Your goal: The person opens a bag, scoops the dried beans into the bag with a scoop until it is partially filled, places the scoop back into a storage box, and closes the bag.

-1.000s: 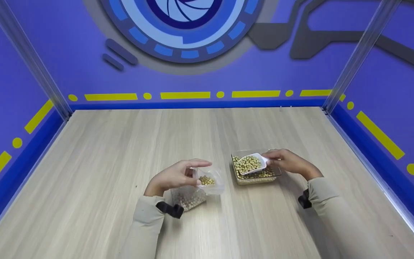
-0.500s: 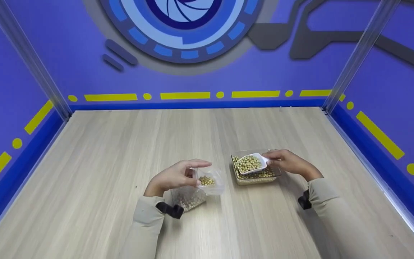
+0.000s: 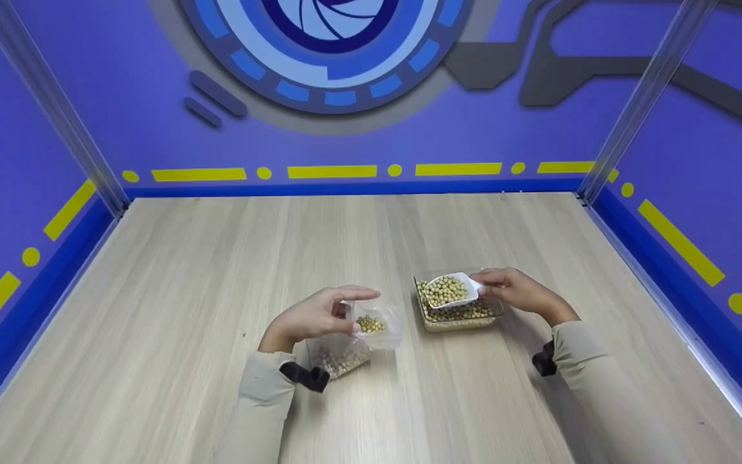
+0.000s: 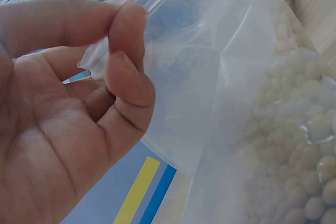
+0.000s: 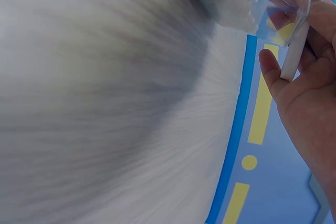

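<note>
In the head view my left hand [image 3: 313, 316] pinches the rim of a clear plastic bag [image 3: 391, 335], whose mouth gapes toward the right. Round, pale dried peas [image 4: 310, 182] fill the lower part of the bag in the left wrist view. My right hand [image 3: 519, 293] grips the handle of a white scoop [image 3: 473, 290] heaped with yellow-green peas [image 3: 446, 292]. The scoop hangs over a clear rectangular container [image 3: 458, 327] that holds more of these peas. Only the scoop's handle [image 5: 295, 53] and a corner of the container show in the right wrist view.
The bag's base rests on a light wood-grain table [image 3: 216, 258], left of the container. Blue panels [image 3: 371, 148] with yellow markings stand along the back and both sides. A few tiny specks lie on the tabletop.
The scoop has tilted slightly, its lower edge rising a little above the peas in the container. My left hand and the bag have stayed in place.
</note>
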The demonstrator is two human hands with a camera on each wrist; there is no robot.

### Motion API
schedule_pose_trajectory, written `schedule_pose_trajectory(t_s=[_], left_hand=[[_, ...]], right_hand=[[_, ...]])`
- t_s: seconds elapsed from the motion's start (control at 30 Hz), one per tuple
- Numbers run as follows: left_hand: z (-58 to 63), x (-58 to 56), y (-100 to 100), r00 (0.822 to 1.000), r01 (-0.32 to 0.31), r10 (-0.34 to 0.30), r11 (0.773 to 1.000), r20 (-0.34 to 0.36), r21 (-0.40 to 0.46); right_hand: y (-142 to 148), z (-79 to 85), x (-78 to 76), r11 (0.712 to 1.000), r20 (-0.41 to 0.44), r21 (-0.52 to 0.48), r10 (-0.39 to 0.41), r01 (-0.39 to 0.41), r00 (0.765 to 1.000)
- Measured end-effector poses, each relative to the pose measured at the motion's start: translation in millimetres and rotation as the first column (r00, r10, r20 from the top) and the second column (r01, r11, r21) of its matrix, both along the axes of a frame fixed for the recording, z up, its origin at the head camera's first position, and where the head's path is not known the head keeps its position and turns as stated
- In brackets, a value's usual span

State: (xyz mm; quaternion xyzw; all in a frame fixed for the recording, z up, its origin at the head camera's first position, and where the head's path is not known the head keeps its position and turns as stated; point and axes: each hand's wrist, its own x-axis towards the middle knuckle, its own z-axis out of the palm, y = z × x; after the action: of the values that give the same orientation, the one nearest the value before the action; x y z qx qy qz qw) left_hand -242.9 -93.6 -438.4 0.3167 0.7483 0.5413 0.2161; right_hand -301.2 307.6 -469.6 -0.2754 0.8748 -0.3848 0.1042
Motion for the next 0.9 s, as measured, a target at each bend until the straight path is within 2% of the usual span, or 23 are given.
schedule_pose_trajectory(t_s=[0.27,0.43,0.73,0.9], left_hand=[[0.6,0.0,-0.2,1.000,0.010,-0.011,1.000,-0.018,-0.010],[0.8,-0.3,-0.2,0.999,0.019,-0.020,1.000,-0.034,-0.009],[1.3,0.3,-0.8,1.000,0.007,-0.007,1.000,-0.023,-0.025],[0.6,-0.2,-0.5,1.000,0.011,-0.011,1.000,-0.011,-0.013]], right_hand=[[-0.6,2.2,1.4,1.000,0.011,-0.005,-0.015,0.015,1.000],[0.3,4.5,1.4,1.000,-0.005,-0.018,0.008,-0.008,1.000],[-1.0,12.0,0.5,0.999,0.007,-0.038,0.036,-0.036,0.999],[-2.4,16.1,0.7,0.999,-0.022,-0.032,0.037,-0.038,0.999]])
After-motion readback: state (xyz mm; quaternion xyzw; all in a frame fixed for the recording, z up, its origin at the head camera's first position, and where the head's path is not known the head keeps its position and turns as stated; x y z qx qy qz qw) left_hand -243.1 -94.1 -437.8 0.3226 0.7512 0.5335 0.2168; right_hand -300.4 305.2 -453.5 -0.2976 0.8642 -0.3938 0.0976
